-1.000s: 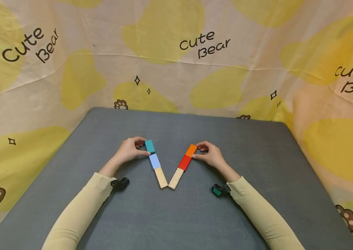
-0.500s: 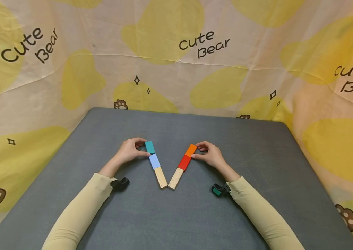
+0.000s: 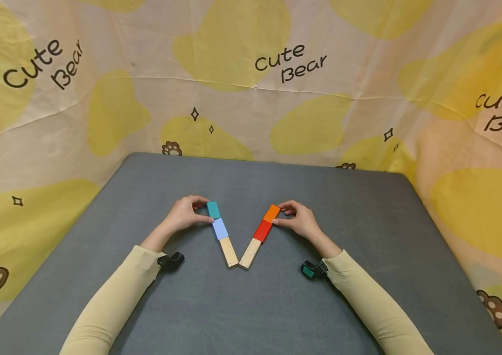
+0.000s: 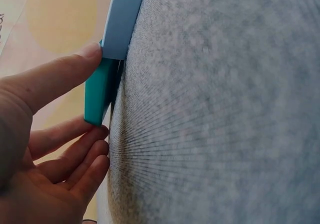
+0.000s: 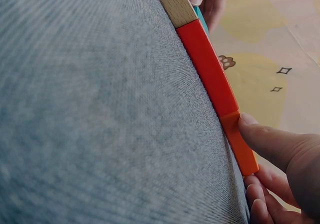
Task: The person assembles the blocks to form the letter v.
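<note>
Six-block V shape aside, the teal block [image 3: 213, 210] tops its left arm, above a light blue block [image 3: 220, 229] and a plain wooden block [image 3: 229, 253]. My left hand [image 3: 185, 212] pinches the teal block between thumb and fingers, the thumb near its joint with the light blue one. On the other arm an orange block [image 3: 271, 213] meets a red block [image 3: 262, 231], then another wooden block [image 3: 250, 254]. My right hand [image 3: 301, 218] grips the orange block by its ends, thumb beside the red block, as the right wrist view shows.
All the blocks lie on a grey cloth-covered table [image 3: 251, 315]. A yellow-patterned curtain [image 3: 224, 54] stands behind and along the sides. Each wrist carries a dark band [image 3: 171, 261] with a small device.
The teal block has slid slightly toward me, and the dark gap between it and the light blue block has closed. My right hand and the orange block stay where they were.
</note>
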A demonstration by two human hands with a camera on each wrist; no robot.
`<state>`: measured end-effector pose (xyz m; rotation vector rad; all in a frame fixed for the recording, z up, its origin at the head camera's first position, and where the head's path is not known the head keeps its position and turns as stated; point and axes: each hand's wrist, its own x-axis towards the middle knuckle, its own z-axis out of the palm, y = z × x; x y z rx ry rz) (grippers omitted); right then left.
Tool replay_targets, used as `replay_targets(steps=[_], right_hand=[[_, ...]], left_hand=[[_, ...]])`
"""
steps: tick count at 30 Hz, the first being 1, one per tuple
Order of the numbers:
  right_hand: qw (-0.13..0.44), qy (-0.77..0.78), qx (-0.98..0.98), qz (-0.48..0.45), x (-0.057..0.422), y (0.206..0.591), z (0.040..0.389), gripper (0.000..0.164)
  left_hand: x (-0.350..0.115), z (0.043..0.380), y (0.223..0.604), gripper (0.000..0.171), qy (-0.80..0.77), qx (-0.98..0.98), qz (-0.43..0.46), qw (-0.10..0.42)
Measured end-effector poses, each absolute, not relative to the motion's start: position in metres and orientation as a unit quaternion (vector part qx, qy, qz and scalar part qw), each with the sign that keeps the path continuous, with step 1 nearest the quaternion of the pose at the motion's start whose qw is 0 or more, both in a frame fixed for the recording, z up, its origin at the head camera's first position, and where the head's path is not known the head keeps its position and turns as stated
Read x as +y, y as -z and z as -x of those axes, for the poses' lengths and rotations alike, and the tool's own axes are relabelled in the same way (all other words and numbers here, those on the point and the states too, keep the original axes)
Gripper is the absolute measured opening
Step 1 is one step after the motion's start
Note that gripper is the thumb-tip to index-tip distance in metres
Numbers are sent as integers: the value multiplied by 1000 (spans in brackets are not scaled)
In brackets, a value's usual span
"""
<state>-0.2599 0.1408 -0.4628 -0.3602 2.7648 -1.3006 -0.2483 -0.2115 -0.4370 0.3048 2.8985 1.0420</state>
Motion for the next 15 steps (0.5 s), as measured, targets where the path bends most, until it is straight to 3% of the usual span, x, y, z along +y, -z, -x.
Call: replay_targets(steps=[15], right_hand=[[29, 421, 898, 122, 141, 463, 258, 50]], left_hand=[[-212, 247, 435, 66, -339, 934, -108, 25]])
